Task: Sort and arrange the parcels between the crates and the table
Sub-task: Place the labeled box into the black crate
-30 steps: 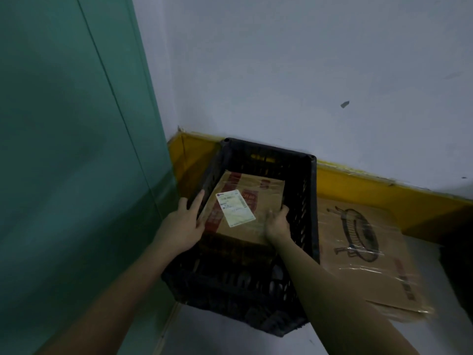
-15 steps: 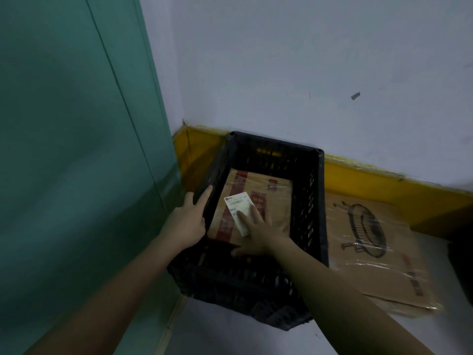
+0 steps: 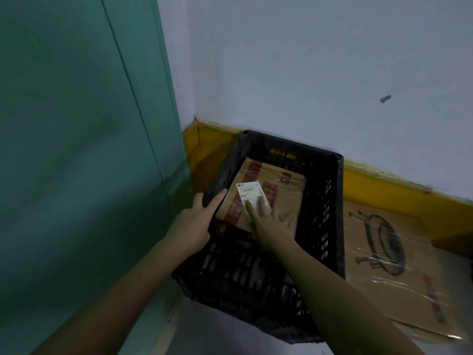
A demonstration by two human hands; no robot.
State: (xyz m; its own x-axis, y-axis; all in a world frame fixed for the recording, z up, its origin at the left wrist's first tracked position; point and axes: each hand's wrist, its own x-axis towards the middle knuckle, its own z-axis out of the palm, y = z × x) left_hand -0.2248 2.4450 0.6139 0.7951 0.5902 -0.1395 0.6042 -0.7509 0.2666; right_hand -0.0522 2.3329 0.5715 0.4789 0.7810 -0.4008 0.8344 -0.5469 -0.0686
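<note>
right hand (image 3: 271, 224) moved from parcel (image 3: 286, 198) 3 o'clock edge onto its top, fingers spread flat over shipping label (image 3: 249, 192). left hand (image 3: 194, 224), fingers straight, rests on black crate (image 3: 330, 226) 9 o'clock rim; parcel lies inside crate.

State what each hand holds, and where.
Right hand lies flat atop the parcel, holding nothing; left hand straddles the crate at its left rim, grip unclear.
</note>
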